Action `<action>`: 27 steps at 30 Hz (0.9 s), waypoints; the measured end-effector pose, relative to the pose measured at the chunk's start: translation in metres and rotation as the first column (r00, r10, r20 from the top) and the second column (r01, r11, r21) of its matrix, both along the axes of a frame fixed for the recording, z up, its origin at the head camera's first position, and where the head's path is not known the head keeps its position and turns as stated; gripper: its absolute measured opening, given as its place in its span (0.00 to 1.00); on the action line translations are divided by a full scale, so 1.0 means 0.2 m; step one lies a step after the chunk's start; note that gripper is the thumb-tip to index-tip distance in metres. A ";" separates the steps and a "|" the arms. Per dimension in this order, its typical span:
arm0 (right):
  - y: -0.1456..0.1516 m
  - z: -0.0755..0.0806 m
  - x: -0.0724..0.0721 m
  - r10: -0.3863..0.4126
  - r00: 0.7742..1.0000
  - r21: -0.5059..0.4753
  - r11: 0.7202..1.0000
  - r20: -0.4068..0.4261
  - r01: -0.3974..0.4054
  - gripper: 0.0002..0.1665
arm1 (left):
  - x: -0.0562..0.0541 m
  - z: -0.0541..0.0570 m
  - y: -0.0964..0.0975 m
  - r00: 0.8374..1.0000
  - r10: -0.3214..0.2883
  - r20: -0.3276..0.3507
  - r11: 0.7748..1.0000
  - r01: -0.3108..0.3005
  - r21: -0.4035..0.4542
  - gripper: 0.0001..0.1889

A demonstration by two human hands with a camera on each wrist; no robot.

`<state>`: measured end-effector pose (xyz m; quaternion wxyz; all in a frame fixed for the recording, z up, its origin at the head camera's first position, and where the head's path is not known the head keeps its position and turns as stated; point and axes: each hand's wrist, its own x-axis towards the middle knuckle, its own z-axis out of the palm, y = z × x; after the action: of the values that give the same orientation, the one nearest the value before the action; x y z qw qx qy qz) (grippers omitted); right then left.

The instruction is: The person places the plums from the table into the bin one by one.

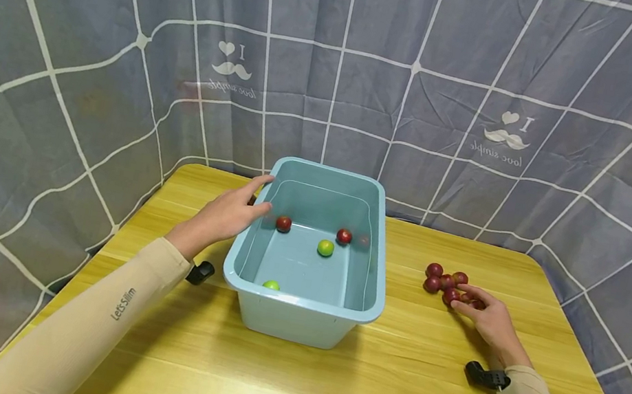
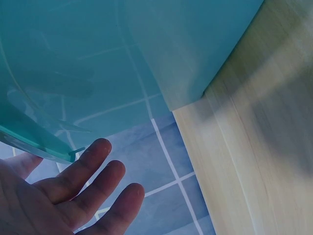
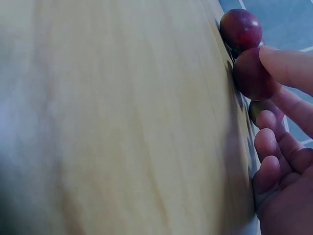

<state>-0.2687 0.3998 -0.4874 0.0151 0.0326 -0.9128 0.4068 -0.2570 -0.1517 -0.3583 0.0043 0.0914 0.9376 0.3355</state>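
Note:
A light blue plastic bin stands on the table with red and green round fruits in it. My left hand rests at its left rim, thumb over the edge; in the left wrist view the fingers extend loosely outside the wall. To the right of the bin lies a cluster of dark red plums. There my right hand pinches one plum between thumb and index finger, low by the tabletop. The other fingers are bent beside further plums, partly hiding them.
Inside the bin are two red fruits, one on the left and one on the right, plus a green fruit and another green one near the front wall. A grey checked curtain surrounds the wooden table.

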 end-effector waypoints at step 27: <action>-0.01 0.01 0.00 0.007 1.000 0.065 0.998 0.020 -0.008 0.35 | 0.00 0.00 -0.01 1.000 -0.004 -0.006 1.000 0.004 -0.002 0.35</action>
<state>-0.2694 0.3982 -0.4847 0.0037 0.0324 -0.9256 0.3771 -0.2580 -0.1527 -0.3592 0.0020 0.0943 0.9377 0.3344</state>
